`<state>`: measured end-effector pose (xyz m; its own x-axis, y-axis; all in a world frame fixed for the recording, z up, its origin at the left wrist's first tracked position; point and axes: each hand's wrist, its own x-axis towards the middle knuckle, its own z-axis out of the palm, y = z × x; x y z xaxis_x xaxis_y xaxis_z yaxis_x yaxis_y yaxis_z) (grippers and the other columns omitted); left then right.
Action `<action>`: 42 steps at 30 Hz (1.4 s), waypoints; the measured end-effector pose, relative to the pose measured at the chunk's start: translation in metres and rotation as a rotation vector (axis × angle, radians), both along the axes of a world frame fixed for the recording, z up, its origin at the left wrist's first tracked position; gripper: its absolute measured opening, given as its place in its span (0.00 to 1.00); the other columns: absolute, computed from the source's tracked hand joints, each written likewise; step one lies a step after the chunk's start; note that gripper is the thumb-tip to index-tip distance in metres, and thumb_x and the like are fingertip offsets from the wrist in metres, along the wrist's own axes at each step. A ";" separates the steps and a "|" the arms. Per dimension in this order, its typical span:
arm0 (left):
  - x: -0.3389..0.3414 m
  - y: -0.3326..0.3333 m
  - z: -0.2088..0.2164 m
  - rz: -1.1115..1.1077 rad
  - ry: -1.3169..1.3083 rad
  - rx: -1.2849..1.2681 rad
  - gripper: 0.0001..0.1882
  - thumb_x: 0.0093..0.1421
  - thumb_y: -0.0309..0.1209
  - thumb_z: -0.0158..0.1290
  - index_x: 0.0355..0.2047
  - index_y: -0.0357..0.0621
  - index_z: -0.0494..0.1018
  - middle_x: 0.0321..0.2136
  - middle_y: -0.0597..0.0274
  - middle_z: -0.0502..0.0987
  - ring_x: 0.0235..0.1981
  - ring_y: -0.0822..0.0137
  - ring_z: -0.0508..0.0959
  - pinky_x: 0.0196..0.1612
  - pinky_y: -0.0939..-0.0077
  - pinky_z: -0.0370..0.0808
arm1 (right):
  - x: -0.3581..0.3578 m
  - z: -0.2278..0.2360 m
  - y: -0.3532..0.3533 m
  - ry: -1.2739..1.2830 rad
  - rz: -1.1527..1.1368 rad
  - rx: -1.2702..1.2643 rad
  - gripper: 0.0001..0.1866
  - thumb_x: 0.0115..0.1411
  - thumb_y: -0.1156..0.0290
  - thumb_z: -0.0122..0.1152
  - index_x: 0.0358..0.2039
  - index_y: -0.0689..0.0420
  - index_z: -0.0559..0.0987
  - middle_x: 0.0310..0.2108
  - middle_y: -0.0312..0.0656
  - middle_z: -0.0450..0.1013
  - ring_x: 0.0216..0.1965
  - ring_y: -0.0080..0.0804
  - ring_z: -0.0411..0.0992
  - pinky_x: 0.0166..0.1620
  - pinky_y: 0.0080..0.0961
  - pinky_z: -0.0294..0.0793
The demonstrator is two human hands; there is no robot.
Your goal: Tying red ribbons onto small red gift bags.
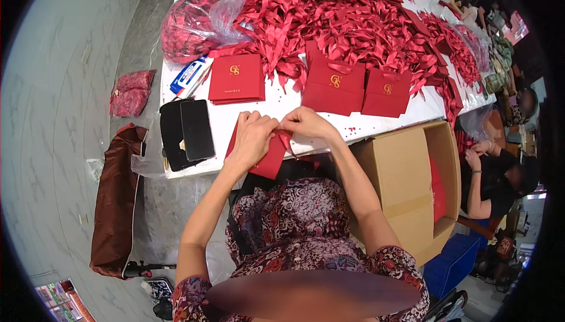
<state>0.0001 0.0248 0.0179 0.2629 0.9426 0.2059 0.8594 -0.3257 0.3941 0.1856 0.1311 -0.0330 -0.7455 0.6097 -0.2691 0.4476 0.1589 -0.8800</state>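
At the table's near edge, my left hand (253, 138) is closed over the upper part of a small red paper bag (269, 163), which hangs tilted below it. My right hand (308, 123) pinches close beside it, its fingertips near the left hand's at the bag's top. A red ribbon (285, 139) loops down under the right fingers; my hands partly hide its upper end. Just beyond them lies a stack of flat red bags (236, 78). Two more red bags, a larger one (333, 87) and a smaller one (385, 91), lie to the right with gold emblems.
Red ribbons (335, 22) heap across the white table (220, 119). A plastic bag of red ribbon (188, 28) and a phone (197, 129) are on the left. An open cardboard box (400, 172) stands at right, holding red pieces. Beyond it a co-worker's hands (478, 152) are busy.
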 end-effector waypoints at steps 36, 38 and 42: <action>0.011 0.002 -0.028 0.319 -0.245 0.170 0.09 0.62 0.34 0.56 0.39 0.46 0.76 0.36 0.58 0.77 0.42 0.58 0.72 0.48 0.60 0.61 | 0.006 0.021 -0.039 0.516 -0.385 -0.197 0.09 0.62 0.69 0.64 0.30 0.61 0.79 0.22 0.31 0.75 0.24 0.11 0.69 0.27 0.14 0.68; 0.028 -0.013 -0.029 0.361 -0.603 -0.113 0.11 0.67 0.36 0.50 0.45 0.45 0.73 0.35 0.57 0.77 0.43 0.63 0.73 0.47 0.66 0.64 | -0.011 0.005 -0.037 0.504 -0.445 -0.115 0.09 0.60 0.68 0.65 0.31 0.62 0.79 0.23 0.33 0.77 0.24 0.14 0.71 0.27 0.17 0.70; 0.042 -0.035 -0.044 0.244 -1.124 -0.334 0.17 0.73 0.39 0.40 0.51 0.40 0.67 0.35 0.57 0.77 0.41 0.69 0.75 0.46 0.74 0.69 | -0.029 0.018 -0.042 0.338 -0.527 -0.034 0.11 0.59 0.66 0.66 0.32 0.61 0.80 0.22 0.38 0.78 0.23 0.20 0.74 0.28 0.19 0.73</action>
